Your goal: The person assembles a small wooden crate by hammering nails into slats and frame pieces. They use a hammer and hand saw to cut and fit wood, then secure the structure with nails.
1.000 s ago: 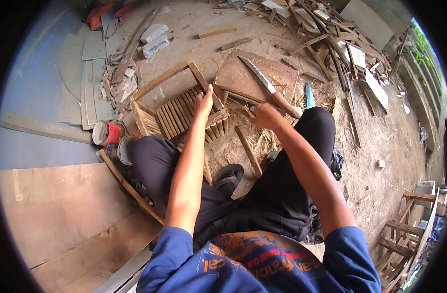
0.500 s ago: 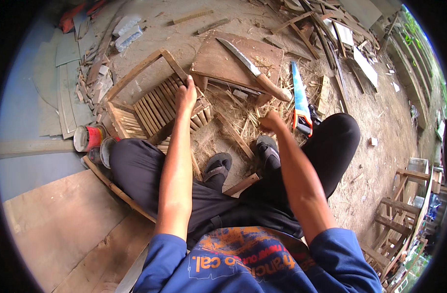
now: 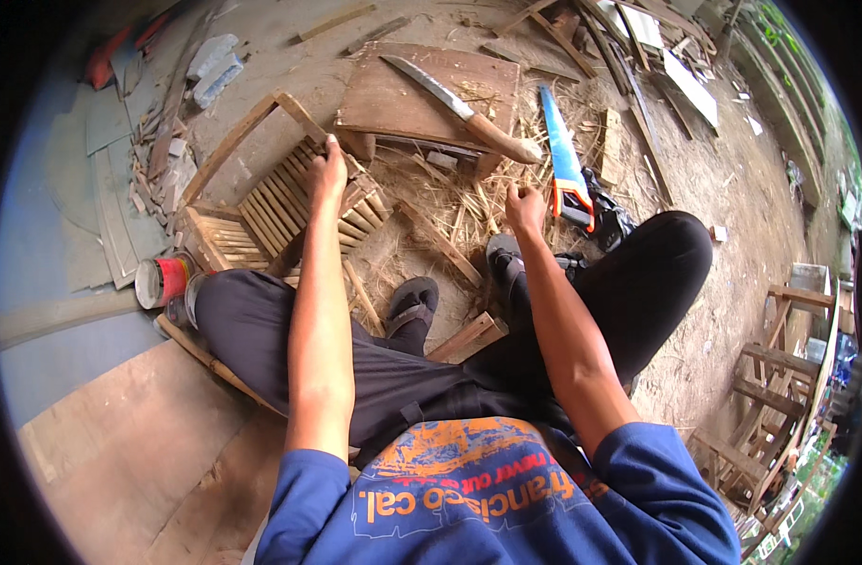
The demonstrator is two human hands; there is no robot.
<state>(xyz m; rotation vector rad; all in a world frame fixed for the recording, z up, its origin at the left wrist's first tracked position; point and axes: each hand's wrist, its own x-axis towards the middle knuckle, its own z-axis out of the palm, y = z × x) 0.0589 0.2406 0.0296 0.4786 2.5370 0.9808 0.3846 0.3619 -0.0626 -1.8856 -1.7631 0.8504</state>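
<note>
A small slatted wooden chair [image 3: 282,215], its slats like split bamboo, lies tilted between my left knee and a low wooden board. My left hand [image 3: 327,174] is closed round the end of its frame, thumb on top. My right hand [image 3: 526,209] hovers over the shavings with curled fingers pressed together. Whatever may be between those fingers cannot be made out. Just right of it lies a handsaw [image 3: 565,155] with a blue blade and an orange-black handle. Beyond it, a large knife [image 3: 464,111] with a wooden handle rests on the low board [image 3: 370,94].
Wood shavings [image 3: 469,202] litter the ground around my sandalled feet. Two cans [image 3: 158,282] stand by my left knee. Scrap timber [image 3: 629,56] is heaped at the far right, and a wooden rack [image 3: 770,386] stands at the right. Pale blocks [image 3: 214,75] lie far left.
My right hand has shifted slightly right and away from me, nearer the saw handle, and its fingers now point upward. My left hand keeps its hold on the chair. The whole view has shifted.
</note>
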